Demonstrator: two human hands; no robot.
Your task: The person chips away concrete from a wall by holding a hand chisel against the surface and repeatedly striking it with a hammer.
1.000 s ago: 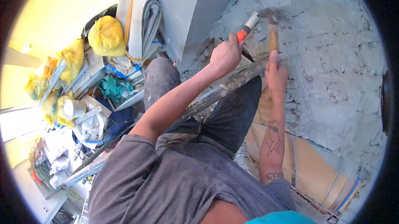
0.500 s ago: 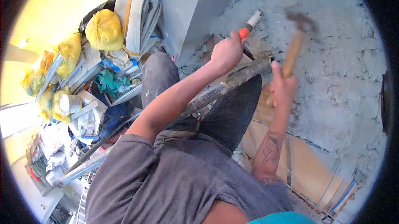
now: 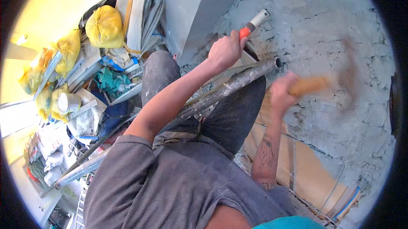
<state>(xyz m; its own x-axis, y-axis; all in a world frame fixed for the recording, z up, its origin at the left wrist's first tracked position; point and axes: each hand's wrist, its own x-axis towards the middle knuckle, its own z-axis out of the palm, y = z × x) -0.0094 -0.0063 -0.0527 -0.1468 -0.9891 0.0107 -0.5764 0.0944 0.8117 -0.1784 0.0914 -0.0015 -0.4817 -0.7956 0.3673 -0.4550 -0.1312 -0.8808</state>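
My left hand point(image 3: 225, 51) is closed around a hand tool point(image 3: 257, 18) with an orange-red collar and a pale grey end that has a small hole in it. Its lower part is hidden by my fist, so I cannot tell its exact kind. My right hand point(image 3: 284, 91) grips the wooden handle of a hammer point(image 3: 312, 85); both are smeared by motion. The hammer's head is a brown blur in front of the rough grey wall point(image 3: 314, 25), apart from the other tool. Between my hands lies a paint-spattered metal pipe point(image 3: 244, 79), its open end near my right hand.
Yellow bags point(image 3: 104, 27), a rolled grey sheet point(image 3: 145, 14), a teal cloth point(image 3: 111, 81) and a white tub point(image 3: 68, 102) pile up at left. Tan panels point(image 3: 310, 165) lie at lower right. My knee point(image 3: 160, 73) is close to the pipe.
The hammer has swung away from the left-hand tool, its head moving right and downward. My right hand has tilted with it. My left hand has shifted slightly left and keeps its grip.
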